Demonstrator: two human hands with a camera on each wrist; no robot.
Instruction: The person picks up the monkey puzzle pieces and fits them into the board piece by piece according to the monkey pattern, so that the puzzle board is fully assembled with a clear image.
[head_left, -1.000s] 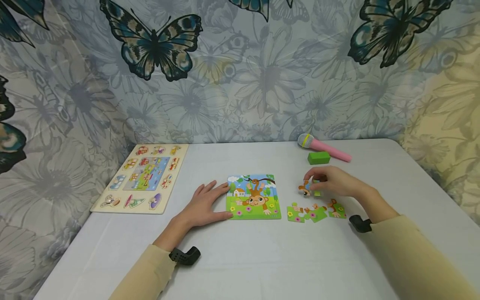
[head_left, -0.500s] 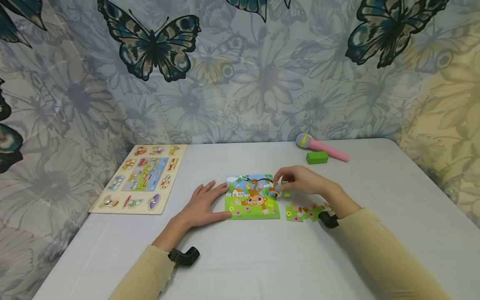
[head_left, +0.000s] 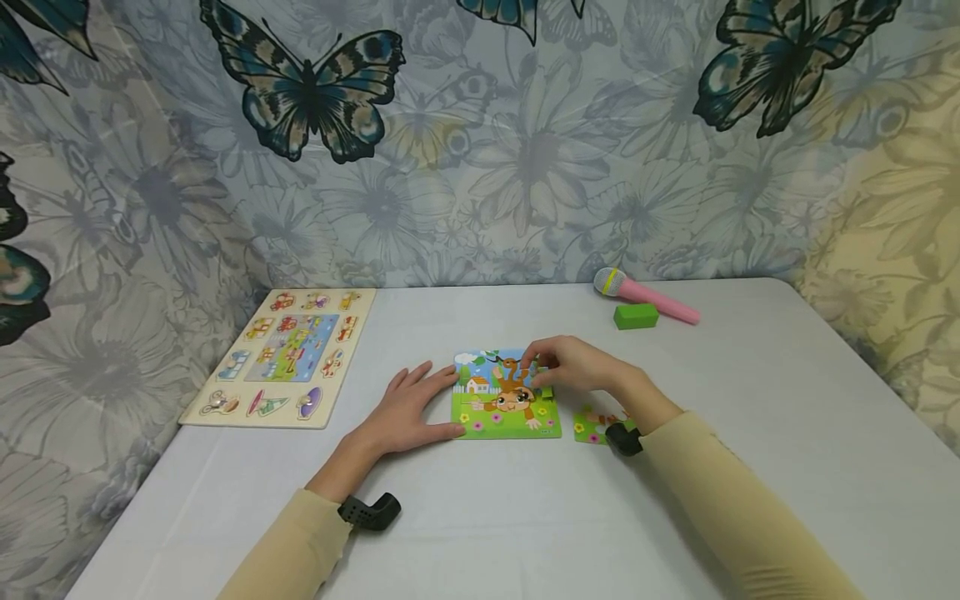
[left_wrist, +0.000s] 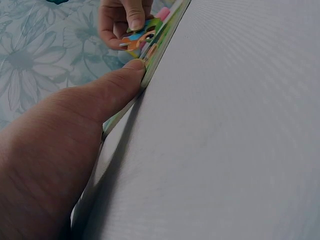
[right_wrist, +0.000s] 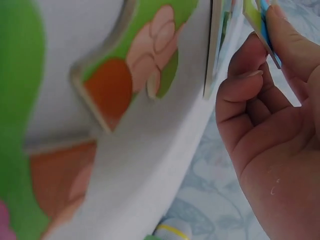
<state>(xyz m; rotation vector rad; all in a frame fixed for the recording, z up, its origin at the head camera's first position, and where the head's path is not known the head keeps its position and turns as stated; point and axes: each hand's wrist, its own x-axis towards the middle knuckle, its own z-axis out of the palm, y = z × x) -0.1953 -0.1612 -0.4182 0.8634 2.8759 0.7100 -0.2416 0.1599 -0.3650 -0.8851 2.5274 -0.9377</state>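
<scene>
A square monkey picture puzzle (head_left: 480,423) lies mid-table. My left hand (head_left: 405,414) rests at its left edge with fingers spread and straight, the thumb on the near corner. Over the puzzle's upper right, my right hand (head_left: 581,367) pinches a puzzle piece (left_wrist: 134,38) between thumb and fingers. That piece shows blue, orange and green in the left wrist view, tilted above the board; in the head view the fingers cover most of it. Loose puzzle pieces (head_left: 588,426) lie right of the board, partly behind the right wrist. Up close in the right wrist view is one loose piece (right_wrist: 107,87).
A wooden picture board (head_left: 315,408) with vehicle and toy shapes lies at the table's left. At the back right are a green block (head_left: 635,316) and a pink toy microphone (head_left: 663,303). A butterfly-patterned cloth (head_left: 450,208) hangs behind the table.
My right hand has carried the puzzle piece leftward, from above the loose pieces to over the puzzle's upper right. My left hand has stayed at the board's left edge.
</scene>
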